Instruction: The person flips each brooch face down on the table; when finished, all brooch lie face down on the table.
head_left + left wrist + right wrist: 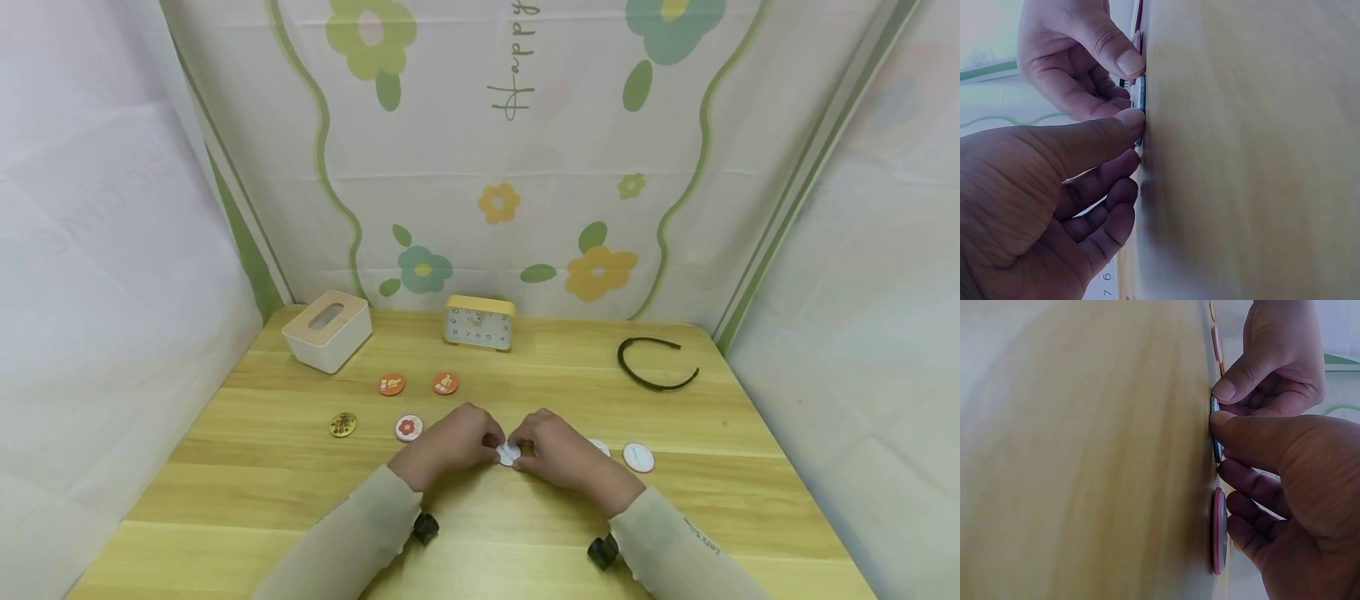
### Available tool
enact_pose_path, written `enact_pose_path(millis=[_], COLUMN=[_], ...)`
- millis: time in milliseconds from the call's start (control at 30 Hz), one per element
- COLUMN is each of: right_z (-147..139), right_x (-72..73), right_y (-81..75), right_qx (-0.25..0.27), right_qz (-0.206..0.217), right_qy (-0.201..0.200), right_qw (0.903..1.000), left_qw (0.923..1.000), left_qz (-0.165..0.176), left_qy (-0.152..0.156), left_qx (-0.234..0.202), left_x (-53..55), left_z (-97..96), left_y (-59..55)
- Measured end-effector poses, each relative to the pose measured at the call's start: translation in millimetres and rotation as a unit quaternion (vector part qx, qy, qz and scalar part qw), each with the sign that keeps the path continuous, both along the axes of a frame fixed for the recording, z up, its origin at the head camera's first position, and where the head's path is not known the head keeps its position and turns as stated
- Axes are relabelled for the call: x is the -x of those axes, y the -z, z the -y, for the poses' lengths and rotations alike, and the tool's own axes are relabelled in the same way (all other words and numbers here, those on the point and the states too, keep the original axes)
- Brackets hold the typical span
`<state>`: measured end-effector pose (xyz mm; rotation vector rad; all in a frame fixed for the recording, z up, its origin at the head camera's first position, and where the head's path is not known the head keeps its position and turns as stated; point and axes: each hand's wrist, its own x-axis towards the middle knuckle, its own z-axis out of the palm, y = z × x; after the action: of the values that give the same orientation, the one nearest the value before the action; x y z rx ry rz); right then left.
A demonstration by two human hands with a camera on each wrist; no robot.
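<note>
A round badge (508, 454) lies at the table's front middle, its whitish side up. My left hand (463, 440) pinches its left edge, thumb nearest me and fingers on the far side. On the opposite edge my right hand (553, 448) pinches it in the same way. Seen edge-on in the right wrist view, the badge (1215, 440) sits close against the tabletop, with the right thumb across its rim. Another badge (1219, 531) with a pink-red edge lies beside the right hand's curled fingers. The fingertips hide parts of the held badge.
Left of the hands lie a red-flower badge (408, 427), a gold badge (343, 425) and two orange badges (392, 384). Two white-backed badges (638, 457) are at right, one partly hidden. Behind stand a tissue box (330, 332), a clock (478, 323) and a black headband (652, 385).
</note>
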<state>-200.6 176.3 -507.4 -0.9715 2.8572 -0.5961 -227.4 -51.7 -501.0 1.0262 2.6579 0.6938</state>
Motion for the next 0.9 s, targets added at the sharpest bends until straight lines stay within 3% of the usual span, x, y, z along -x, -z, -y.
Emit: enact_pose_path(millis=[300,433,700,900], right_z=[-0.4,0.3,0.4,0.3], right_x=[1.4,2.3,2.2,1.4], right_y=[-0.1,-0.1,0.7,1.5], right_qx=[0.0,-0.007,-0.012,-0.009], right_qz=[0.008,0.006,0.009,0.011], right_qy=[-0.004,-0.006,-0.002,0.0], right_qw=[1.0,0.9999,0.9999,0.9999], left_qw=[1.0,0.9999,0.9958,0.9899], left_qz=[-0.003,-0.006,-0.016,0.007], left_qy=[0.001,-0.009,-0.084,-0.139], left_qx=[0.008,-0.005,-0.032,-0.025], left_x=[-1.5,-2.6,-1.0,-2.7], left_z=[-0.2,9.7,68.2,104.9], left_y=[-0.8,-1.9,-4.3,-12.0])
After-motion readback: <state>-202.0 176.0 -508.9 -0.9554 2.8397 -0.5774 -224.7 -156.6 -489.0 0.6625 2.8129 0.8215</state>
